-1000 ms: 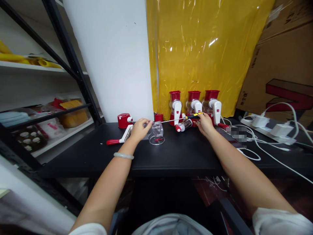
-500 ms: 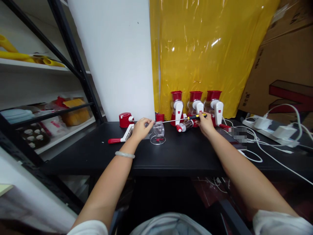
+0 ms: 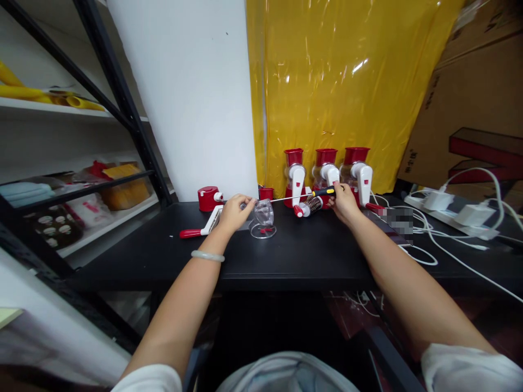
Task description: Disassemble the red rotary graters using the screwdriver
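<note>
My right hand (image 3: 344,202) grips a screwdriver (image 3: 324,191) by its black-and-yellow handle. The thin shaft points left, its tip at a clear plastic housing (image 3: 265,211) with a round rim that leans over the black table. Thumb and fingers of my left hand (image 3: 237,212) are closed at the housing's left edge; their exact contact is partly hidden. Beside the left hand lie a white crank with a red handle (image 3: 190,233) and a red base piece (image 3: 208,199). A metal grater drum (image 3: 312,204) rests below the screwdriver.
Three red-and-white rotary graters (image 3: 295,173) stand at the back against yellow wrapping (image 3: 327,76). White cables and a power strip (image 3: 453,218) occupy the right side. A shelf rack (image 3: 141,141) borders the left, a large carton (image 3: 482,103) the right.
The view has shifted slightly. My hands still hold the screwdriver and the clear housing in nearly the same place; the shaft stays at the housing.
</note>
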`<state>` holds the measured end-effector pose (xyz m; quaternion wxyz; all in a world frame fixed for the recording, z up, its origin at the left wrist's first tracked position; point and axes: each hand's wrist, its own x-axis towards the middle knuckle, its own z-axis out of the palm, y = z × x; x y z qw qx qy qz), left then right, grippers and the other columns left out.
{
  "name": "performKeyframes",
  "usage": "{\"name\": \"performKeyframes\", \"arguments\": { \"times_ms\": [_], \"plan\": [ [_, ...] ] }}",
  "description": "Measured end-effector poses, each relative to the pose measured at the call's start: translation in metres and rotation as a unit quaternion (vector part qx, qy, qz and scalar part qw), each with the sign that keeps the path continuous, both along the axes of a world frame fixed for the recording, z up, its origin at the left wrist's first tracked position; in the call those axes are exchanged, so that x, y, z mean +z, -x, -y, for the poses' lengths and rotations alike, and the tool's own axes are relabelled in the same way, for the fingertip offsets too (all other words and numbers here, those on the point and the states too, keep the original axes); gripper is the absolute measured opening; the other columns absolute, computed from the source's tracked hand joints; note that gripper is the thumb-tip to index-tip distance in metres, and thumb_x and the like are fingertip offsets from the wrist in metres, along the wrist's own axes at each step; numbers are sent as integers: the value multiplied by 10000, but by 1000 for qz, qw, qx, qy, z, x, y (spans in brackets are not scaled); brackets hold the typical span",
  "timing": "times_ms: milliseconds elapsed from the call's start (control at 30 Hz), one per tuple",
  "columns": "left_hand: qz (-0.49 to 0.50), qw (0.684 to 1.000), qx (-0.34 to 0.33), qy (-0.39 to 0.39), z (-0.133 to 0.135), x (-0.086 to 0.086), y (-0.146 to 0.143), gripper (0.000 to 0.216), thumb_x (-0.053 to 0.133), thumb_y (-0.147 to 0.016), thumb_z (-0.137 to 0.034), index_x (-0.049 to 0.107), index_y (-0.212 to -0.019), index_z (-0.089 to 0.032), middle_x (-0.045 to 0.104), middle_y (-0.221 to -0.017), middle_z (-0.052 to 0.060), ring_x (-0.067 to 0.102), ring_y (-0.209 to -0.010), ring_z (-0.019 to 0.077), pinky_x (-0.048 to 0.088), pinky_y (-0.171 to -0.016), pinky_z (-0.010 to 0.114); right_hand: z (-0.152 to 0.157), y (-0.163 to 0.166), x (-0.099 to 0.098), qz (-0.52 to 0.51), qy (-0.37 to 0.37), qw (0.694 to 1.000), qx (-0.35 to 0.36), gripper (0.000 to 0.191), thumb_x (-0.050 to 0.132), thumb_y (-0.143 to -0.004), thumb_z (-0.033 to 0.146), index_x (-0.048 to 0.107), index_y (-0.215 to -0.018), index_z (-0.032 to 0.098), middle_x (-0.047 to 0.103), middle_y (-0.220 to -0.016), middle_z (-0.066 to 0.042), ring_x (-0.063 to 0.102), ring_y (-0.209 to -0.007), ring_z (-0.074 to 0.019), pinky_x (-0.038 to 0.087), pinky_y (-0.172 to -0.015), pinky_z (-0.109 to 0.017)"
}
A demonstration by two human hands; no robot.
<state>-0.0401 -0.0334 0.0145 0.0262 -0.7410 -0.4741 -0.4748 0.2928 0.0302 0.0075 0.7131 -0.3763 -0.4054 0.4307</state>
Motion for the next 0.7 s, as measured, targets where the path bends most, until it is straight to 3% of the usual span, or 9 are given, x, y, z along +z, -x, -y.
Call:
{"name": "performKeyframes", "arguments": {
  "times_ms": [100, 300, 400, 533, 600, 700],
  "plan": [
    [2, 1000, 4, 5, 0, -1, 0, 335, 531, -901, -452, 554, -659, -222, 732, -977, 65, 664, -969, 217, 491, -886, 363, 0, 1, 0, -20, 19, 1000, 9, 237, 629, -854, 391, 445, -841, 242, 492, -555, 86, 474, -405, -77, 408, -398, -176],
    [-2, 1000, 1, -4, 0, 0, -1, 332, 529, -904, -441, 545, -657, -220, 730, -967, 68, 664, -965, 215, 487, -892, 365, -1, 1, 2, -84, 42, 995, 44, 82, 438, -878, 194, 480, -811, 215, 617, -678, 33, 628, -584, -106, 540, -581, -242],
    [4, 1000, 6, 3, 1, 0, -1, 327, 532, -901, -440, 552, -661, -219, 731, -988, 71, 666, -969, 218, 491, -885, 368, -2, 0, 2, -83, 49, 994, 49, 101, 429, -907, 277, 480, -838, 224, 622, -709, 37, 637, -591, -114, 533, -554, -245],
    [2, 1000, 6, 5, 0, -1, -1, 324, 529, -902, -441, 560, -667, -220, 732, -986, 69, 664, -980, 215, 491, -897, 366, -1, 0, 1, -15, 42, 999, 10, 272, 510, -908, 494, 475, -824, 237, 506, -550, 64, 472, -407, -92, 407, -396, -191],
    [-1, 1000, 2, 1, -1, -1, -1, 323, 528, -904, -439, 564, -670, -220, 732, -984, 67, 663, -982, 214, 490, -908, 367, 1, 1, 1, -4, 17, 1000, -10, 263, 592, -874, 467, 497, -809, 231, 467, -515, 71, 436, -393, -83, 368, -371, -173],
    [4, 1000, 1, 3, -1, -1, 0, 330, 533, -905, -441, 586, -664, -222, 733, -986, 66, 666, -981, 215, 491, -915, 369, 2, 1, 2, -25, 30, 999, 0, 109, 563, -881, 318, 537, -833, 223, 534, -556, 47, 518, -447, -95, 441, -431, -185]
  ]
}}
